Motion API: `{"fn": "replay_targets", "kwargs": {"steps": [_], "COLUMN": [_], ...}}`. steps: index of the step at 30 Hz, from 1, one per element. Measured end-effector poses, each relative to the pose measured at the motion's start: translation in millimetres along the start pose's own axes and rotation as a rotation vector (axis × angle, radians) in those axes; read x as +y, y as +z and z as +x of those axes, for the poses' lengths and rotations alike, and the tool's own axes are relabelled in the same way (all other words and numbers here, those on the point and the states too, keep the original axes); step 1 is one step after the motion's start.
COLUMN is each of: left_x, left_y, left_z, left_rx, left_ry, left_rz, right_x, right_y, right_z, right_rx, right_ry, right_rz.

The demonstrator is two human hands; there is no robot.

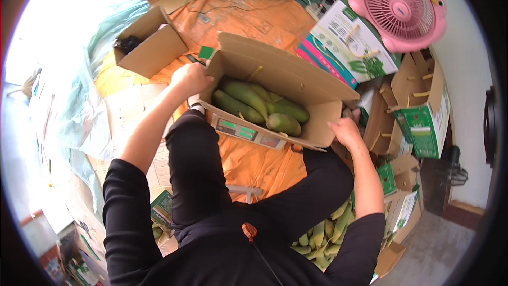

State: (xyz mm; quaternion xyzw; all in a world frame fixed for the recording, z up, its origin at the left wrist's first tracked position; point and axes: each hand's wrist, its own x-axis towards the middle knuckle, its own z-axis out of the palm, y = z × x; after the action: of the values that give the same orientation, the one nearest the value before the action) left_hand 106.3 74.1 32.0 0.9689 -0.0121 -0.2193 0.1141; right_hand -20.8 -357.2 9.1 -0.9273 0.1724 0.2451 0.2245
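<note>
At centre frame an open brown cardboard box (296, 82), flaps raised, sits on a grey weighing scale (246, 131) with green display panels and holds several long green corn cobs in husk (259, 107); the left hand (190, 78) is curled over the box's left rim and the right hand (345, 131) grips its lower right corner. A second open brown carton (153, 47) lies at upper left on orange sheeting (254, 18). At upper right sit white-and-green printed cartons (354, 39) beneath a pink fan (397, 5), with further green-labelled cartons (426, 122) at right and loose cobs (323, 233) at lower right.
</note>
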Motion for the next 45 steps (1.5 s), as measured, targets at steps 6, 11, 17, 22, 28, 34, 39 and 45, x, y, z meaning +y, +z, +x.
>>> {"fn": "replay_targets", "kwargs": {"steps": [6,11,17,22,28,34,39,45], "left_x": [-9,-32,-80,-137,-258,-323,-367,-446], "left_y": [1,1,-18,-47,-1,24,62,163], "left_z": [6,15,0,-56,-144,-297,-414,-527], "left_rx": [0.029,0.05,0.086,0.268,0.517,0.607,0.578,0.44], "left_ry": [0.049,0.025,-0.035,-0.169,-0.226,-0.519,-0.792,-1.064], "left_rz": [-0.06,-0.123,-0.21,-0.257,-0.775,-0.534,-0.392,-0.278], "right_x": [-17,-33,-107,-192,-295,-376,-419,-431], "right_y": [-7,-21,-44,-45,3,113,216,331], "right_z": [-9,1,0,-13,-25,-57,-114,-189], "right_rx": [0.109,0.185,0.204,0.213,0.225,0.098,-0.109,-0.404], "right_ry": [-0.12,-0.182,-0.268,-0.381,-0.648,-0.878,-1.03,-1.096], "right_rz": [-0.129,0.018,0.0,-0.079,-0.231,-0.324,-0.452,-0.713]}}
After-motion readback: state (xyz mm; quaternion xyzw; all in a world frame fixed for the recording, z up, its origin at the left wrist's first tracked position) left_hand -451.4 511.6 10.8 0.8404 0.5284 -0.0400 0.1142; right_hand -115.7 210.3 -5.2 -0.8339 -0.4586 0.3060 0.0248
